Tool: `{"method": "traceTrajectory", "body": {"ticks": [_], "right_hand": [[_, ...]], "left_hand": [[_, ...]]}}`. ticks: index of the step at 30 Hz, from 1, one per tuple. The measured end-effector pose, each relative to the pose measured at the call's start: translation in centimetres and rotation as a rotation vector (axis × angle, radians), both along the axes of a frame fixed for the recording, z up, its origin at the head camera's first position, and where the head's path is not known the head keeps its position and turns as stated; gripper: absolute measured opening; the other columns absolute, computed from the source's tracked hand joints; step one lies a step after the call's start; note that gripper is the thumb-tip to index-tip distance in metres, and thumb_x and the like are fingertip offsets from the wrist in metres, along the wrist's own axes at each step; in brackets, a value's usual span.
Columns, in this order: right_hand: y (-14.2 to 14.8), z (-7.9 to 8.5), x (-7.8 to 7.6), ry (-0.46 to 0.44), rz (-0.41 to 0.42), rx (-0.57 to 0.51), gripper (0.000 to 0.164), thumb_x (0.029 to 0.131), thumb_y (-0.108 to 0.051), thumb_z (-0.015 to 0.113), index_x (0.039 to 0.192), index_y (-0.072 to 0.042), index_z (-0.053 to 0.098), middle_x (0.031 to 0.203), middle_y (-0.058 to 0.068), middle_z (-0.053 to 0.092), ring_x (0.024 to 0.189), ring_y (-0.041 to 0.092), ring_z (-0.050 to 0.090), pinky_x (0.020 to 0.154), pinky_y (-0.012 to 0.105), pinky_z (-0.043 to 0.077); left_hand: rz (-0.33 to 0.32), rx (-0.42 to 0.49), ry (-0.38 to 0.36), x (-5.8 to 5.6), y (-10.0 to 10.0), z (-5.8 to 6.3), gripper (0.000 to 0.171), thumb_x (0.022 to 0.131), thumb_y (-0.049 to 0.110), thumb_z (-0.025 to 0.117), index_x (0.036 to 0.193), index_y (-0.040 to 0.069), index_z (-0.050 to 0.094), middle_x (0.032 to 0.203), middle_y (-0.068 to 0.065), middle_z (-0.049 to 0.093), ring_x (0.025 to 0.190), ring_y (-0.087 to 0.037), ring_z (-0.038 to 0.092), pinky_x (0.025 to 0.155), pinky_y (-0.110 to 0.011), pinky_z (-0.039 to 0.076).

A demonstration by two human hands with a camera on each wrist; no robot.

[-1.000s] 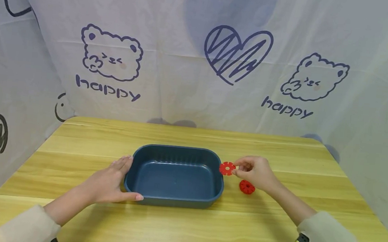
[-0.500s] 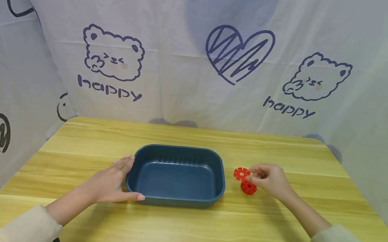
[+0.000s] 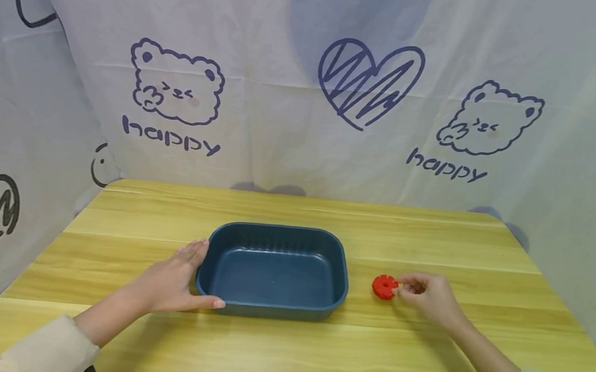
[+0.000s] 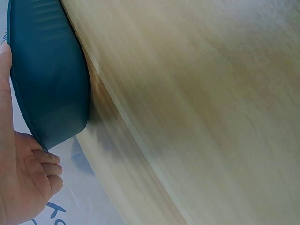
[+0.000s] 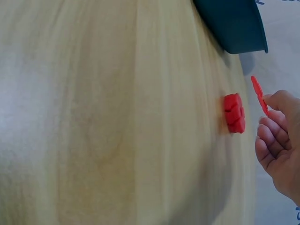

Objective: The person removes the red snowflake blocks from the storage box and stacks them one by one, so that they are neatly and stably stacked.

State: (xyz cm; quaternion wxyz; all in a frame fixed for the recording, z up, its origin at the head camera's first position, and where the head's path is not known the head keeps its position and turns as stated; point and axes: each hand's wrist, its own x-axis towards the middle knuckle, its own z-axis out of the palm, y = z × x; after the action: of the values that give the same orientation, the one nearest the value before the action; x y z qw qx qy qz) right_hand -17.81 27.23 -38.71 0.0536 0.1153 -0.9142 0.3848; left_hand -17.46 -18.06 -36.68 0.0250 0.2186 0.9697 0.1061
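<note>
A dark blue rectangular basin [image 3: 270, 276] stands on the wooden table. My left hand [image 3: 172, 282] rests against its left end, fingers straight along the wall and the thumb at the front rim. With thumb and fingertips, my right hand [image 3: 430, 297] pinches the edge of a thin red notched disc [image 5: 259, 93], a snowflake-type building disc. Just below that disc sits a short stack of similar red discs [image 5: 234, 113] on the table, right of the basin. From the head view the held disc overlaps the stack; in the right wrist view a gap shows between them.
The wooden tabletop [image 3: 281, 358] extends around the basin on all sides. Behind it hangs a white cloth [image 3: 271, 123] printed with bears, hearts and the word "happy". More cloth hangs at both sides.
My right hand has moved right and down from the basin's right rim, bringing the pinched disc over the red stack. The left hand keeps its place on the basin.
</note>
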Motion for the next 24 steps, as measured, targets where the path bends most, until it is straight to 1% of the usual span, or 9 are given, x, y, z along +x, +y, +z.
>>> {"method": "traceTrajectory", "body": {"ticks": [4, 11, 15, 24], "right_hand": [[0.2, -0.5, 0.1, -0.011, -0.020, -0.007, 0.016, 0.080, 0.001, 0.065, 0.094, 0.009, 0.068, 0.072, 0.006, 0.063, 0.062, -0.001, 0.048, 0.054, 0.017, 0.045], [0.4, -1.3, -0.2, -0.032, -0.051, -0.015, 0.019, 0.081, 0.000, 0.065, 0.097, 0.009, 0.068, 0.074, 0.007, 0.064, 0.062, 0.000, 0.049, 0.053, 0.017, 0.044], [0.5, -1.8, -0.2, -0.050, -0.067, -0.027, 0.019, 0.082, -0.003, 0.066, 0.098, 0.008, 0.068, 0.074, 0.007, 0.064, 0.062, 0.000, 0.049, 0.052, 0.018, 0.044], [0.7, -2.4, -0.4, -0.079, -0.104, -0.066, 0.023, 0.083, -0.006, 0.067, 0.101, 0.009, 0.066, 0.079, 0.010, 0.066, 0.065, 0.001, 0.052, 0.054, 0.018, 0.045]], "left_hand": [[0.001, 0.007, -0.002, 0.0, 0.0, -0.1, 0.114, 0.072, 0.073, 0.055, 0.143, -0.009, 0.022, 0.149, -0.028, 0.024, 0.135, -0.045, 0.027, 0.103, -0.056, 0.035], [-0.001, 0.014, 0.015, -0.1, -0.1, -0.1, 0.114, 0.072, 0.072, 0.057, 0.142, -0.011, 0.024, 0.147, -0.029, 0.028, 0.135, -0.044, 0.030, 0.102, -0.056, 0.036], [0.001, 0.019, 0.005, -0.1, 0.0, -0.1, 0.114, 0.072, 0.072, 0.057, 0.142, -0.010, 0.023, 0.147, -0.028, 0.027, 0.135, -0.044, 0.029, 0.103, -0.056, 0.035], [-0.010, 0.014, 0.005, 0.0, -0.1, 0.3, 0.113, 0.073, 0.072, 0.057, 0.143, -0.010, 0.022, 0.147, -0.029, 0.027, 0.135, -0.044, 0.029, 0.103, -0.055, 0.035]]}}
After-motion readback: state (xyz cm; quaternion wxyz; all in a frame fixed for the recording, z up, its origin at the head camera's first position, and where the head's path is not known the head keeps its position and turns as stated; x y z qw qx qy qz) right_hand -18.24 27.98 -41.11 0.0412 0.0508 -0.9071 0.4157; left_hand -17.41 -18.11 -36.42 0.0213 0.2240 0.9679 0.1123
